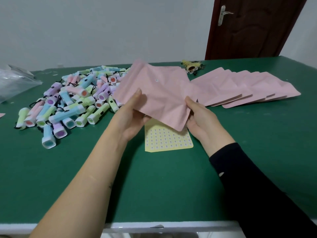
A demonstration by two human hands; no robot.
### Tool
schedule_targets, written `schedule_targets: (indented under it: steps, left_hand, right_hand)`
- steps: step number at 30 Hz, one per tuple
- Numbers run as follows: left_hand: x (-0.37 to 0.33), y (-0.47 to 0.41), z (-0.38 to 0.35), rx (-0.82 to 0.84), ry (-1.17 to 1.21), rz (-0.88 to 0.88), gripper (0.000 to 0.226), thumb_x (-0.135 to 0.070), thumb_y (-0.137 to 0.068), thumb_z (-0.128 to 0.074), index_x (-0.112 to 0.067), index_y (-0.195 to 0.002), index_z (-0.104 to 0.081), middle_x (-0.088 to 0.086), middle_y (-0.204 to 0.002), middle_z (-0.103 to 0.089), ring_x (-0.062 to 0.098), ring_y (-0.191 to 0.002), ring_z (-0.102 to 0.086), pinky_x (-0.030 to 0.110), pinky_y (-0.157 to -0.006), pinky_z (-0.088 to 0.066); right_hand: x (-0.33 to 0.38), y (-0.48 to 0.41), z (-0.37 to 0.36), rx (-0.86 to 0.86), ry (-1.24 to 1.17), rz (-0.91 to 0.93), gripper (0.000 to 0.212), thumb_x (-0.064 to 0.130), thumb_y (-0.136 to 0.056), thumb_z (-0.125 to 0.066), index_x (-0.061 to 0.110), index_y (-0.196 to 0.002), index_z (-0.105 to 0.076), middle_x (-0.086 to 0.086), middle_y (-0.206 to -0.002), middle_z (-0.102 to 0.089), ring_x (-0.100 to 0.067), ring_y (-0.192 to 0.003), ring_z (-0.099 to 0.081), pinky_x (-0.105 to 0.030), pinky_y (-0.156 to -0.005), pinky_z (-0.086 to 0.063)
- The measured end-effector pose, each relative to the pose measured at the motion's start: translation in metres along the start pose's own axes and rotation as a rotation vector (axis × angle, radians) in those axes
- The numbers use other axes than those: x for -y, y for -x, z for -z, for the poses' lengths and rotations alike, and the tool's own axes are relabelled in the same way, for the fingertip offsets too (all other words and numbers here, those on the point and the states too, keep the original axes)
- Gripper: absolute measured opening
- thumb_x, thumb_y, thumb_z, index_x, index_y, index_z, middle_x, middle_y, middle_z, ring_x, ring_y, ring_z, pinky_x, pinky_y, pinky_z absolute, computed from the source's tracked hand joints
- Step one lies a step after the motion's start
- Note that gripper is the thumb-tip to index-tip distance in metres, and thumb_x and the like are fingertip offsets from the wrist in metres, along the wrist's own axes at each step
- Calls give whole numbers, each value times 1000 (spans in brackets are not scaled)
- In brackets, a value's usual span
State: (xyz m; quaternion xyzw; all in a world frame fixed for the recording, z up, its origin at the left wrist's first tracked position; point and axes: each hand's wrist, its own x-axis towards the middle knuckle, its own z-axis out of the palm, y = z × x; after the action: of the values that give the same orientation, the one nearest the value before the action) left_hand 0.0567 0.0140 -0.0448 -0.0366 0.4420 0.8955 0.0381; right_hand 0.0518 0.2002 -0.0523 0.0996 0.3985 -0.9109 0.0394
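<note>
Right now your left hand and right hand pinch the crumpled pink flat pouch with curled fingers, above the green table. Next, I judge, spread its mouth to take one from the pile of pastel plastic torches.

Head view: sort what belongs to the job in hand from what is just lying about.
In the job: pink pouch, gripped by left hand and right hand; fanned pouch stack; likely the torch pile and sticker sheet.
Lying about: clear plastic bag; yellow trinket; door.
</note>
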Motion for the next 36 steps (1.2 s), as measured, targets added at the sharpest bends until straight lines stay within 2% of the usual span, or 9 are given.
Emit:
schedule_targets:
  steps: [2,4,14,18,21,23,25,28,36]
  left_hand:
    - [4,0,-3,-41,70,16,26,-14,-88,-68,-9,-113,-62,7,-107,-74,23,-97,-72,36,-74,-60]
    - [3,-1,-3,-88,162,35,22,-8,-92,-64,-6,-114,-62,8,-104,-75,22,-92,-73,33,-68,-60]
    - [-4,-2,1,-175,342,44,24,-6,-94,-61,-5,-118,-61,11,-108,-74,25,-102,-71,40,-81,-61]
    - [-4,-1,1,-167,299,49,21,-6,-94,-62,-5,-115,-62,10,-106,-75,24,-99,-72,39,-78,-61]
    - [-5,-1,1,-162,266,40,21,-7,-93,-64,-7,-114,-63,8,-103,-75,24,-95,-73,38,-76,-61]
    - [-5,0,1,-160,251,36,24,-8,-93,-64,-8,-117,-63,7,-104,-75,23,-96,-73,39,-78,-60]
    - [-5,0,2,-162,251,36,25,-8,-93,-64,-9,-118,-62,6,-104,-75,23,-96,-72,39,-79,-60]
    - [-5,-1,2,-148,253,37,21,-8,-94,-63,-8,-115,-63,7,-102,-75,23,-94,-73,40,-81,-60]
    - [-3,0,-1,-117,211,50,21,-12,-92,-66,-9,-113,-65,6,-106,-75,23,-97,-72,39,-83,-60]
  right_hand:
    - [-2,-1,-1,35,77,0,12,13,-95,-61,5,-102,-66,-7,-97,-75,-16,-88,-73,-30,-77,-59]
    - [-1,0,0,76,192,35,12,15,-95,-61,7,-101,-67,-5,-97,-76,-14,-88,-73,-28,-73,-59]
    - [2,7,-1,85,468,17,7,19,-88,-70,15,-94,-70,5,-83,-76,-9,-74,-72,-23,-63,-57]
    - [2,6,-1,50,517,-14,26,34,-86,-73,18,-106,-68,0,-107,-73,-20,-98,-68,-27,-69,-55]
    - [2,7,-1,74,570,12,21,27,-88,-72,10,-99,-66,5,-86,-75,-9,-76,-70,-22,-63,-57]
    - [1,7,-1,72,641,34,24,23,-89,-70,5,-104,-66,5,-83,-74,-6,-68,-68,-25,-69,-60]
    - [0,6,-1,64,683,48,30,25,-89,-70,1,-107,-67,3,-90,-75,-8,-75,-70,-29,-73,-60]
    - [-2,7,-1,88,684,47,24,32,-87,-71,12,-100,-71,0,-102,-74,-17,-94,-70,-26,-69,-60]
    - [-5,7,-3,41,648,116,14,18,-88,-72,12,-77,-67,3,-66,-64,-4,-51,-56,-19,-59,-56]
